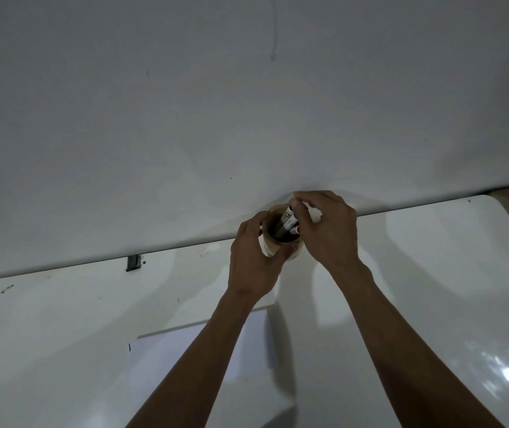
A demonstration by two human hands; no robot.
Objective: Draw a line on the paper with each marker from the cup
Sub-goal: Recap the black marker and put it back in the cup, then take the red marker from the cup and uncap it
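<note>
A: The surface (432, 273) is white and shiny, and it sits right against a plain pale wall (247, 88). What is on it?

B: A small cup (270, 247) stands at the far edge of the surface, touching the wall or nearly so. Some markers (287, 222) stand inside it, leaning toward the right. I cannot count them. A sheet of paper (166, 366) lies near the front edge, partly under the arms.

A: What are the hands doing?

B: The left hand (251, 264) is wrapped around the left side of the cup and keeps it steady. The right hand (327, 230) is over the top of the cup. Its fingertips (298, 202) are pinched on the top end of one marker.

A: So which step is this?

B: I think it is picking a marker out of the cup. The marker is mostly down in the cup, so it is not out yet. I see no lines on the part of the paper that shows, so the task looks close to its start.

A: What does the next move need?

B: The right hand needs to pull the marker straight up so the others do not tip out. The left hand should hold the cup down. Then the cap must come off, and the tip goes to the paper by the front edge.
</note>
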